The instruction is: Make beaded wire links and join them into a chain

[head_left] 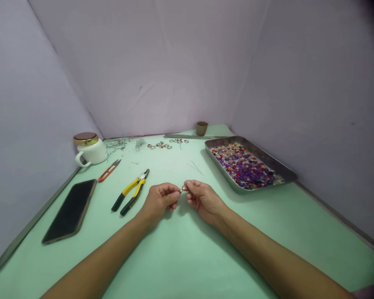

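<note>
Near the middle of the green table, my left hand (162, 200) and my right hand (204, 201) meet fingertip to fingertip. Both are closed in a pinch around a tiny pale bead piece (182, 190), mostly covered by the fingers; its exact form is too small to make out. A few thin wire pieces (195, 167) lie just beyond my right hand. Left of my left hand rest pliers (133, 192) with yellow and black handles, jaws pointing away. Farther back sit several small rings of red and clear beads (160, 145).
A metal tray (226, 176) of mixed beads stands at the right. On the left are a phone (71, 211), orange thread snips (109, 170) and a lidded white mug (93, 152). Wire scraps (118, 144), long wires (187, 136) and a small brown cup (201, 129) lie along the back wall.
</note>
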Demonstrator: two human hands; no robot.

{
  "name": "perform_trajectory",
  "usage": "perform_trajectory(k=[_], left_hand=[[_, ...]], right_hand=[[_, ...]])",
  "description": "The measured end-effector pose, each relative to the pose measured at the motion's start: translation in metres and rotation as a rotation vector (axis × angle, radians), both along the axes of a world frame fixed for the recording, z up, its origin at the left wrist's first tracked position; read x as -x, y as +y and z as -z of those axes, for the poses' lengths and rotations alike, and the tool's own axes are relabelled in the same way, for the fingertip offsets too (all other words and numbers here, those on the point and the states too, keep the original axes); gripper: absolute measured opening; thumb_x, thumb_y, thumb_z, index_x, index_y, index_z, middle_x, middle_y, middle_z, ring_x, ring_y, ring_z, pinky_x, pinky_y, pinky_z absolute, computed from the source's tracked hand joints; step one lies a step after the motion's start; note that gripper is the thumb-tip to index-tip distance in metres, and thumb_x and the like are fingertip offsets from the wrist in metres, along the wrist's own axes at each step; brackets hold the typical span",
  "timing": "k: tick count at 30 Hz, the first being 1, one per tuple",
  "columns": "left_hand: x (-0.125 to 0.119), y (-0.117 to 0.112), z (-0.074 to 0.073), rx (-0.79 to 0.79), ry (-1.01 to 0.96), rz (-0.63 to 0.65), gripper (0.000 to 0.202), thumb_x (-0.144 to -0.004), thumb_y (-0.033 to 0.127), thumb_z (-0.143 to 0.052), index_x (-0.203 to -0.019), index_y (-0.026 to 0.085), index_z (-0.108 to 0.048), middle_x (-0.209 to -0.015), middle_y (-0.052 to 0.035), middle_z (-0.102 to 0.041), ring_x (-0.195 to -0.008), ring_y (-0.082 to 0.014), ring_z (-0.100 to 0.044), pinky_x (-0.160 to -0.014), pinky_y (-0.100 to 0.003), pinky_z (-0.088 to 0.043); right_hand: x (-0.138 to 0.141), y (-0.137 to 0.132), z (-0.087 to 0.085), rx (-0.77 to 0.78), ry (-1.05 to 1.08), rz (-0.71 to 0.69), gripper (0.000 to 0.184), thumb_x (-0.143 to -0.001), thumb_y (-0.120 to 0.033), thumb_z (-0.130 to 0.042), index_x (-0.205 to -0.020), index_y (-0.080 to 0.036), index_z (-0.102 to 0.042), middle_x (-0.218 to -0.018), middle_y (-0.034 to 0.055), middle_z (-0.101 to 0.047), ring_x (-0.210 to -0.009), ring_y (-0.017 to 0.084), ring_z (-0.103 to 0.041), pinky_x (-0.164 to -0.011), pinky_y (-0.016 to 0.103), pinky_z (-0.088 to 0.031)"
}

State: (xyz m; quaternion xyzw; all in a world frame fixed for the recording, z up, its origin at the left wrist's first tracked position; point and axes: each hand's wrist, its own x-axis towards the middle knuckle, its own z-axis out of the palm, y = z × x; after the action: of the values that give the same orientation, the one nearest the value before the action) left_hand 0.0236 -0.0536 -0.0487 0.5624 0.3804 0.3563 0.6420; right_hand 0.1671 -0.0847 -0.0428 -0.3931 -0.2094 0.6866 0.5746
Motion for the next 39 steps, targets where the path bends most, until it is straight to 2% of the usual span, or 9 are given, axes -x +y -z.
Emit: perform_trajectory(k=[6, 9, 12, 16, 22, 27, 29, 33, 39], left_hand=[[0.001, 0.002, 0.001, 0.014, -0.042, 0.045, 0.015, -0.066, 0.026, -0.063, -0.072, 0.013, -0.059, -0.046, 0.0032, -0.051, -0.041, -0.0069, -0.043, -0.043, -0.019, -0.033], [0.005, 0.006, -0.001, 0.035, -0.052, 0.014, 0.014, -0.067, 0.026, -0.063, -0.071, 0.013, -0.059, -0.044, 0.0037, -0.049, -0.039, -0.0057, -0.04, -0.041, -0.018, -0.029], [0.013, 0.013, -0.007, 0.039, -0.064, 0.042, 0.013, -0.066, 0.025, -0.063, -0.068, 0.013, -0.06, -0.045, 0.0037, -0.047, -0.039, -0.0049, -0.037, -0.039, -0.018, -0.023], [0.023, 0.021, -0.018, 0.021, -0.025, 0.136, 0.013, -0.065, 0.025, -0.062, -0.064, 0.012, -0.062, -0.042, 0.0039, -0.043, -0.039, -0.0051, -0.034, -0.039, -0.019, -0.02], [0.022, 0.022, -0.021, 0.082, -0.039, 0.116, 0.016, -0.059, 0.023, -0.067, -0.067, 0.011, -0.06, -0.042, 0.0031, -0.048, -0.037, -0.0053, -0.037, -0.038, -0.019, -0.024], [0.015, 0.019, -0.015, 0.202, -0.206, -0.01, 0.027, -0.064, 0.023, -0.064, -0.088, 0.014, -0.058, -0.064, 0.0007, -0.056, -0.042, -0.0046, -0.044, -0.039, -0.018, -0.029], [0.013, 0.016, -0.014, 0.241, -0.184, -0.042, 0.02, -0.065, 0.024, -0.063, -0.08, 0.013, -0.059, -0.064, 0.0008, -0.055, -0.041, -0.0035, -0.043, -0.038, -0.017, -0.027], [0.007, 0.009, -0.013, 0.228, -0.043, -0.037, 0.015, -0.063, 0.023, -0.064, -0.06, 0.01, -0.057, -0.044, 0.0035, -0.047, -0.037, -0.0036, -0.039, -0.038, -0.017, -0.024], [0.003, 0.002, -0.011, 0.12, -0.02, -0.079, 0.012, -0.059, 0.02, -0.066, -0.06, 0.01, -0.06, -0.039, 0.0037, -0.047, -0.039, -0.0054, -0.04, -0.04, -0.019, -0.027]], right_hand=[[0.0, 0.0, -0.001, 0.021, 0.075, -0.031, 0.01, -0.062, -0.02, -0.067, -0.063, -0.013, -0.06, -0.061, -0.0031, -0.057, -0.039, 0.0, -0.042, -0.036, 0.009, -0.037], [-0.003, 0.002, -0.001, 0.044, -0.078, 0.009, 0.016, -0.061, -0.022, -0.068, -0.074, -0.015, -0.061, -0.073, 0.0, -0.062, -0.047, 0.003, -0.05, -0.043, 0.013, -0.043], [-0.006, 0.002, -0.004, -0.057, -0.327, 0.047, 0.025, -0.061, -0.027, -0.069, -0.084, -0.018, -0.063, -0.084, 0.0022, -0.063, -0.064, 0.009, -0.056, -0.052, 0.018, -0.046], [-0.005, -0.002, -0.007, -0.208, -0.518, -0.16, 0.022, -0.065, -0.035, -0.064, -0.073, -0.014, -0.066, -0.065, 0.0019, -0.061, -0.056, 0.01, -0.053, -0.05, 0.022, -0.044], [0.008, -0.009, 0.0, -0.18, -0.473, -0.281, 0.025, -0.063, -0.037, -0.066, -0.073, -0.014, -0.062, -0.057, -0.0004, -0.06, -0.048, 0.008, -0.049, -0.047, 0.021, -0.043], [0.013, -0.009, 0.006, -0.157, -0.456, -0.154, 0.026, -0.063, -0.038, -0.066, -0.071, -0.014, -0.059, -0.06, 0.0009, -0.06, -0.05, 0.009, -0.05, -0.047, 0.022, -0.044], [0.013, -0.008, 0.007, -0.176, -0.492, -0.092, 0.025, -0.065, -0.036, -0.065, -0.071, -0.013, -0.059, -0.059, 0.0009, -0.06, -0.049, 0.009, -0.05, -0.047, 0.022, -0.044], [0.013, -0.008, 0.01, -0.278, -0.655, -0.027, 0.021, -0.07, -0.034, -0.061, -0.071, -0.013, -0.06, -0.057, 0.0016, -0.06, -0.046, 0.009, -0.049, -0.047, 0.022, -0.041], [0.012, -0.009, 0.01, -0.305, -0.7, -0.032, 0.019, -0.072, -0.032, -0.058, -0.069, -0.013, -0.06, -0.054, 0.001, -0.059, -0.046, 0.01, -0.049, -0.047, 0.022, -0.039]])
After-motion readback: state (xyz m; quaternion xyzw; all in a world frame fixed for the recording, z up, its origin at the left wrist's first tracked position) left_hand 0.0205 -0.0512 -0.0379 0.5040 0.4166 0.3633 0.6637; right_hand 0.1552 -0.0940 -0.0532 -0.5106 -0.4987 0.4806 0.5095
